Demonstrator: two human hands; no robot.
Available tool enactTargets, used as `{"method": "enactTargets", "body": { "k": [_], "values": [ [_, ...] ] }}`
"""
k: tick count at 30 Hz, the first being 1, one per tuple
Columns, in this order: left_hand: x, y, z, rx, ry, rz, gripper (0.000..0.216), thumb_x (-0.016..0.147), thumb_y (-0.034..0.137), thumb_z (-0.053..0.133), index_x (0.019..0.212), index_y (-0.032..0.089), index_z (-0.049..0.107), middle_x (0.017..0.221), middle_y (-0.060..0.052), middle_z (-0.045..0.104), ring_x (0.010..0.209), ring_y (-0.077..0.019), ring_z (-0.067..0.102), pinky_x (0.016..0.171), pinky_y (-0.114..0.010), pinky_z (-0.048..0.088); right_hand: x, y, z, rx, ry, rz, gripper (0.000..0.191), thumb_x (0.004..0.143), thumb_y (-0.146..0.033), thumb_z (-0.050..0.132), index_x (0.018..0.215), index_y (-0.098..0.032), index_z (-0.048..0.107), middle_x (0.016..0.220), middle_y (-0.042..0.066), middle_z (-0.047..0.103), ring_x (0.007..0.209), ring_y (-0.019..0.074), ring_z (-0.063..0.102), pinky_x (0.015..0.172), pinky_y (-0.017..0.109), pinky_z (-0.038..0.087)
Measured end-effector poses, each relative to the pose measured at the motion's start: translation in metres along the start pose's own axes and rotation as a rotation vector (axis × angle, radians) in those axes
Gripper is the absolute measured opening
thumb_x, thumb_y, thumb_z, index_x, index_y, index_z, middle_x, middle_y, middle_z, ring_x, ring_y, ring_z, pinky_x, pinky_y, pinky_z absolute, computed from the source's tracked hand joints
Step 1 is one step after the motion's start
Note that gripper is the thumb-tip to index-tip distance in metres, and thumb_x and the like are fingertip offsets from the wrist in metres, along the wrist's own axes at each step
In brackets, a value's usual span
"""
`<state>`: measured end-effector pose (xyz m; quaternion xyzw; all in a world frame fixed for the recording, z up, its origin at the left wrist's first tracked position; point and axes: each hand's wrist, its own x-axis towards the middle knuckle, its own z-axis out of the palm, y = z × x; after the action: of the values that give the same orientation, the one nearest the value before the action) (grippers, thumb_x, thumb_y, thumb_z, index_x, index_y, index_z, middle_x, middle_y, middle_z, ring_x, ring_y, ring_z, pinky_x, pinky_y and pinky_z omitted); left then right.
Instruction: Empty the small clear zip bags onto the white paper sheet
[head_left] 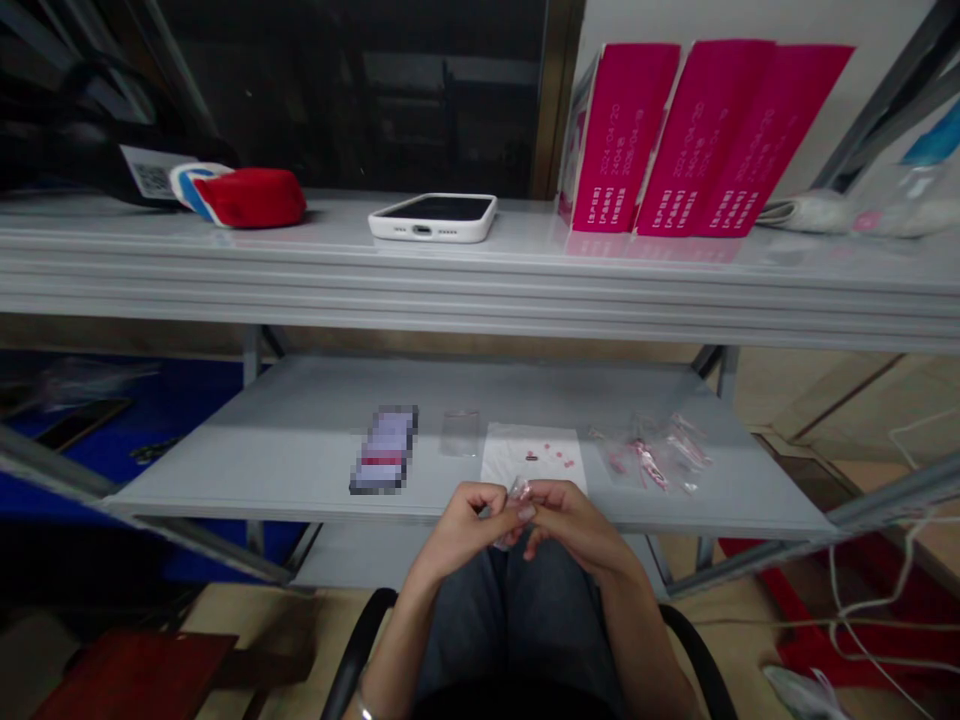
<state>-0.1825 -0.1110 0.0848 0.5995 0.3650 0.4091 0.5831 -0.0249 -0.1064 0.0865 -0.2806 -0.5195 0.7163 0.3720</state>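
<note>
The person's lap in dark trousers (517,620) lies nearest, with both forearms running up from it between the black chair arms (358,640). The left hand (463,520) and the right hand (570,520) meet just in front of the lower shelf's edge (300,500). Both are curled shut, and their fingertips pinch a small clear bag (517,492) between them. A two-handed pinch like this suits so slight and slippery a thing, and holding it over the lap keeps it close to the eyes.

Just beyond the knuckles lies a white sheet (534,455) with a few tiny pink pieces scattered on it. The flat, pale sheet probably makes them easy to see. To its right is a loose heap of clear bags (654,452) with pink contents. To its left are an empty clear pouch (460,432) and a blurred card (385,450), all within arm's reach.

On the upper shelf (480,290) a phone (435,216) in a white case lies face up. A red, white and blue cloth item (240,196) sits left of it, beside a QR-code label (154,180). Three magenta boxes (622,135) lean to the right. Their white print seems to include dates starting 2024, but the rest is too small to read.
</note>
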Motion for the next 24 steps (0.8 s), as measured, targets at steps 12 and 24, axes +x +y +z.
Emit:
{"method": "enactTargets", "body": {
  "k": [12, 24],
  "values": [
    [-0.0037, 0.0021, -0.0024, 0.005, -0.104, -0.098, 0.032, 0.078, 0.038, 0.063, 0.061, 0.012, 0.057, 0.054, 0.002, 0.054, 0.05, -0.0068, 0.048, 0.051, -0.019, 0.036, 0.0, 0.0016, 0.0045, 0.032, 0.005, 0.102, 0.032, 0.072, -0.043, 0.067, 0.074, -0.012, 0.06, 0.064, 0.004, 0.065, 0.056, 0.0128, 0.062, 0.041, 0.018, 0.044],
    [-0.0033, 0.0025, -0.003, 0.111, -0.004, -0.038, 0.036, 0.089, 0.037, 0.044, 0.06, 0.015, 0.047, 0.057, 0.003, 0.046, 0.057, -0.009, 0.043, 0.061, -0.022, 0.036, 0.0032, 0.0094, 0.003, 0.109, 0.039, 0.057, 0.027, 0.077, -0.043, 0.061, 0.076, -0.018, 0.05, 0.062, -0.005, 0.049, 0.05, 0.0049, 0.042, 0.042, 0.016, 0.029]
  ]
}}
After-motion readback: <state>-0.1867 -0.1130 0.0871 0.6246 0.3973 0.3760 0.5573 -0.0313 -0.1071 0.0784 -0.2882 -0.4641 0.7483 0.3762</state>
